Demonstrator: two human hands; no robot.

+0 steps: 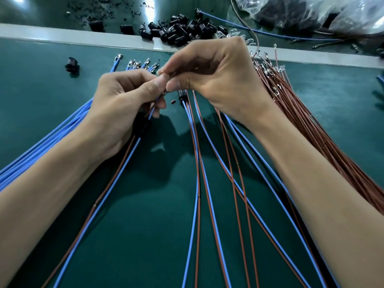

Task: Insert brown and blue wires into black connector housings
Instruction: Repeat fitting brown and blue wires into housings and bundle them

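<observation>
My left hand [126,100] grips a blue wire [116,175] and a brown wire [108,190] that run side by side down toward me. My right hand [216,77] meets it above the green mat, thumb and fingers pinching something small at the wire tips; what it holds is hidden by the fingers. A black connector housing [182,94] with a blue and a brown wire in it lies just below my right hand. A heap of loose black housings [180,28] sits beyond the hands.
A bundle of blue wires [41,148] fans out at left, a thick bundle of brown wires [311,125] at right. Several blue-brown pairs [209,194] lie down the middle. One lone black housing [72,65] rests far left. A clear plastic bag [324,13] is top right.
</observation>
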